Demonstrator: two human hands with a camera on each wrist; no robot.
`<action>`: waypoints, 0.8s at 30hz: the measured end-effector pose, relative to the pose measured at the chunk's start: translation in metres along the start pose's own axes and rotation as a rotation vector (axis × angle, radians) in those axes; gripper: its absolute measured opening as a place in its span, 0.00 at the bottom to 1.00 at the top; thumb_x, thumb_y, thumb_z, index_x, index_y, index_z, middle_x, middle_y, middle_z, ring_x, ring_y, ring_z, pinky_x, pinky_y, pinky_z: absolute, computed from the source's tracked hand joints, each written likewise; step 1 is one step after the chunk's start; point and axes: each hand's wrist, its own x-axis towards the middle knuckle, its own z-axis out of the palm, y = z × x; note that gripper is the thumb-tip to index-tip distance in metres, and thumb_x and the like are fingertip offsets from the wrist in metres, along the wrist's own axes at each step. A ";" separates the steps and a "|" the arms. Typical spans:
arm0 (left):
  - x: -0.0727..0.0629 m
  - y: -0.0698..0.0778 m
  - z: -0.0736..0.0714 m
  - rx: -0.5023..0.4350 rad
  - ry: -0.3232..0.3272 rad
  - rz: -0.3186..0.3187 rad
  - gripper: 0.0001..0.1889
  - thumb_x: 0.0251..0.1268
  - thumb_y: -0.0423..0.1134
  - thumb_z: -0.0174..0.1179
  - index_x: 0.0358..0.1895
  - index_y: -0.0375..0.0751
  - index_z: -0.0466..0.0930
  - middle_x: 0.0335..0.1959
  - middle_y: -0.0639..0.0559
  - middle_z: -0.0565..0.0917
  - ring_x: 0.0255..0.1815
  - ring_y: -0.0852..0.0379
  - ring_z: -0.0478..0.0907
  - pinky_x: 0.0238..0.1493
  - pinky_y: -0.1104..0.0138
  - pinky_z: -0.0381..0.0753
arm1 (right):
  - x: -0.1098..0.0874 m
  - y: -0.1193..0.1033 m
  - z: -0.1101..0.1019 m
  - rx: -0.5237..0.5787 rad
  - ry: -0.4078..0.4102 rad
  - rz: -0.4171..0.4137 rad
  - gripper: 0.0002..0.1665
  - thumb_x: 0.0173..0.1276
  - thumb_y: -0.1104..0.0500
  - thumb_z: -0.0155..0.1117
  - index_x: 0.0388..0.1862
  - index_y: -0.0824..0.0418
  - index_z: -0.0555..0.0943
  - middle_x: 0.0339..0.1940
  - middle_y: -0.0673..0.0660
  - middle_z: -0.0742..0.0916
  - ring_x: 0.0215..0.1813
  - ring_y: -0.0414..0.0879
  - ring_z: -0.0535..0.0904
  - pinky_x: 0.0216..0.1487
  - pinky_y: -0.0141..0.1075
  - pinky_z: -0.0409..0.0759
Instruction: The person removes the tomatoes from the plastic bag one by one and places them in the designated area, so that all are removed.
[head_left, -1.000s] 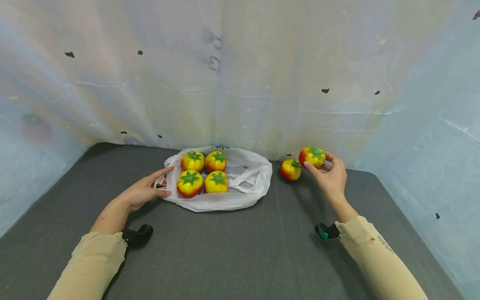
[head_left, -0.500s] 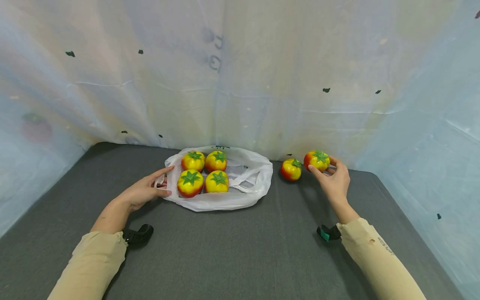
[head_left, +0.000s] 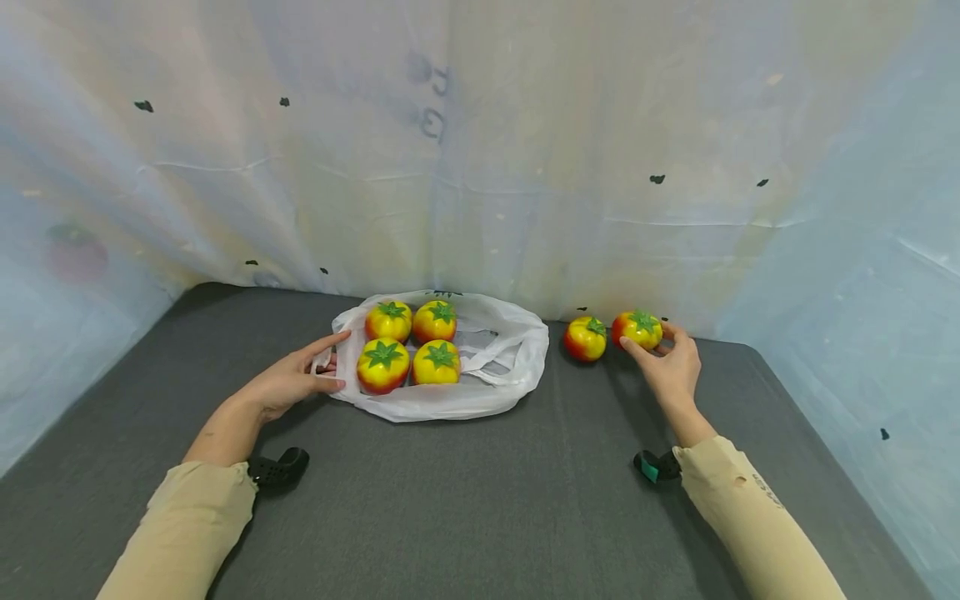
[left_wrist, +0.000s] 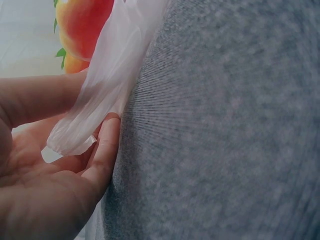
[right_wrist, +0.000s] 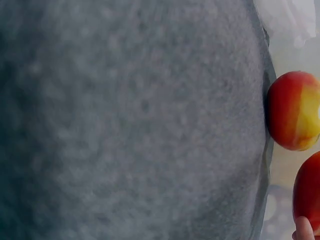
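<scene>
A white plastic bag (head_left: 450, 406) lies spread at the middle back of the table, its mouth facing up. Several yellow-red tomatoes (head_left: 383, 367) with green star-shaped tops sit in its left half. My left hand (head_left: 281, 385) grips the bag's left side; the left wrist view shows its gathered handle (left_wrist: 85, 117) between thumb and fingers. At the right, my right hand (head_left: 672, 367) pinches another tomato (head_left: 634, 330) between thumb and fingers, low over the table's back edge. Just left of it stands one loose tomato (head_left: 585, 339), also seen in the right wrist view.
The dark grey tabletop (head_left: 450, 500) reaches back to a pale hanging sheet (head_left: 525, 125), which also closes off both sides. Black straps (head_left: 277, 468) are on the wrists. Inside the bag, its right half holds loose white handle folds (head_left: 487, 367).
My right hand has lowered its tomato and moved it slightly right, level with the loose one. My left hand keeps its grip on the bag.
</scene>
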 end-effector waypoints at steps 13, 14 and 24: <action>0.000 -0.001 -0.001 -0.007 -0.007 0.001 0.46 0.63 0.34 0.61 0.78 0.50 0.40 0.76 0.29 0.34 0.72 0.30 0.37 0.68 0.34 0.48 | 0.007 0.008 0.000 -0.070 -0.029 0.095 0.46 0.61 0.45 0.67 0.71 0.65 0.62 0.66 0.70 0.71 0.58 0.63 0.72 0.60 0.52 0.71; 0.000 -0.001 -0.001 -0.007 -0.006 0.000 0.46 0.63 0.34 0.61 0.78 0.50 0.40 0.76 0.29 0.34 0.72 0.30 0.37 0.68 0.35 0.48 | 0.008 0.009 0.000 -0.080 -0.031 0.102 0.46 0.61 0.45 0.67 0.71 0.66 0.62 0.66 0.70 0.71 0.59 0.63 0.71 0.60 0.52 0.71; 0.000 -0.001 -0.001 -0.008 -0.009 0.000 0.46 0.63 0.34 0.61 0.78 0.50 0.39 0.76 0.30 0.33 0.73 0.31 0.37 0.68 0.35 0.49 | 0.012 0.016 -0.001 -0.111 -0.054 0.175 0.47 0.61 0.47 0.66 0.71 0.70 0.60 0.66 0.72 0.70 0.65 0.64 0.67 0.66 0.53 0.66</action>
